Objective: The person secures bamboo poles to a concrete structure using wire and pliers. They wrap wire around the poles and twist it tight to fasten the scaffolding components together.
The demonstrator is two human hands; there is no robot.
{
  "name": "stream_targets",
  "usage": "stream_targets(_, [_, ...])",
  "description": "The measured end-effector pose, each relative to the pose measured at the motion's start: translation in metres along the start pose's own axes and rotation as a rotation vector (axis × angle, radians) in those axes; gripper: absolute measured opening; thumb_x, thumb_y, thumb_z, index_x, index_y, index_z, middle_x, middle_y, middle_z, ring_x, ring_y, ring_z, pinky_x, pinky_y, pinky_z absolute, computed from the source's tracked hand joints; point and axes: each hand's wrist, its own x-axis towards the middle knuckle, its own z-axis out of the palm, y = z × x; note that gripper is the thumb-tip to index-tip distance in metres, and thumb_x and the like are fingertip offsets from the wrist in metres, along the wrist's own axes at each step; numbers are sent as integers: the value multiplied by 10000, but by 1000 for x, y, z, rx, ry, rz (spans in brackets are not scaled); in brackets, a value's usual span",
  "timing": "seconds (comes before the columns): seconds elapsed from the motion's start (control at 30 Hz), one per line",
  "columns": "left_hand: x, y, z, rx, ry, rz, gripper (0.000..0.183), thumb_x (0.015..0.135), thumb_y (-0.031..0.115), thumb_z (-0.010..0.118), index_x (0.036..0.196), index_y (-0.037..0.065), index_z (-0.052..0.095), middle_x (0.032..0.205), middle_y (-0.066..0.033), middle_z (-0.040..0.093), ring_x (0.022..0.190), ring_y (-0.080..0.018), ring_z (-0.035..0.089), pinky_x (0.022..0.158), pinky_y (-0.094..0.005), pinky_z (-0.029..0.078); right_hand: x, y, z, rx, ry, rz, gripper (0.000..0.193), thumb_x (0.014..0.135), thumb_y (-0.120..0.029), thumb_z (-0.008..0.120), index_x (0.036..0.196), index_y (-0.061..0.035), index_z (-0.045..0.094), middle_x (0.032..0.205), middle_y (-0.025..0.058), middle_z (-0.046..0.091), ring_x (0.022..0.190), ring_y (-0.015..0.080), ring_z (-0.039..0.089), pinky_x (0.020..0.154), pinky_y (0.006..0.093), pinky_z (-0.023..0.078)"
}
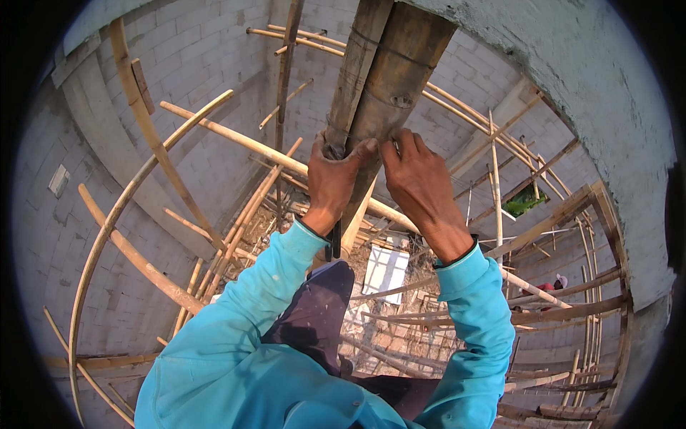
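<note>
A thick bamboo pole (404, 71) and a squared timber (357, 71) stand side by side in front of me, with thin dark wire (393, 50) around them. My left hand (332, 179) is closed against the timber's lower part, thumb toward the bamboo. From below its palm stick out two dark handles of what look like pincers (336, 239); their head is mostly hidden by the fingers. On the bamboo's right side, my right hand (423, 187) is closed in a pinch, fingertips at the pole. Whatever lies between those fingertips is too small to make out.
Bamboo scaffold poles (246, 139) cross around and below me. A curved pole (107, 225) runs along the left. Grey block walls (207, 43) surround the space, and a concrete edge (557, 64) overhangs at upper right. Far below lie a pale sheet (386, 272) and rubble; a person (554, 284) is at lower right.
</note>
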Motion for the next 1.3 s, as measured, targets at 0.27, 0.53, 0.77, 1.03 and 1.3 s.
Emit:
stream_targets(0.27, [-1, -2, 3, 15, -2, -11, 509, 882, 210, 838, 1262, -30, 598, 1104, -90, 722, 970, -144, 674, 858, -282, 546, -6, 15, 17, 350, 5, 262, 143, 938, -74, 639, 1067, -13, 646, 902, 144, 646, 748, 262, 676, 649, 342, 580])
stream_targets(0.53, [1, -4, 0, 37, 15, -39, 725, 791, 354, 911, 1273, -68, 572, 1126, -137, 716, 1001, -188, 677, 902, -310, 534, -14, -11, 46, 1914, 419, 1332, 173, 981, -87, 657, 1053, 70, 670, 896, 127, 680, 729, 217, 699, 609, 324, 582])
stream_targets(0.77, [0, -3, 2, 34, -13, 10, 616, 854, 262, 871, 1310, -30, 579, 1159, -98, 707, 1027, -153, 665, 895, -286, 530, -28, 2, 64, 556, 484, 474, 212, 938, -83, 688, 1149, -66, 686, 1024, 87, 671, 763, 222, 705, 611, 335, 576])
stream_targets(1.03, [0, -4, 1, 11, -31, 7, 585, 864, 260, 862, 1301, -18, 591, 1129, -83, 710, 970, -139, 663, 859, -293, 537, -30, 43, 33, -9, 90, -50, 243, 932, -242, 681, 1107, -77, 646, 993, 66, 617, 742, 206, 700, 575, 341, 551])
stream_targets(1.3, [4, -10, 1, -25, -22, -38, 678, 830, 329, 888, 1302, -43, 574, 1145, -101, 705, 1018, -175, 656, 899, -314, 526, -18, -16, 47, 711, -165, 908, 229, 976, -255, 644, 1024, -32, 624, 1088, 135, 672, 774, 354, 685, 685, 469, 506])
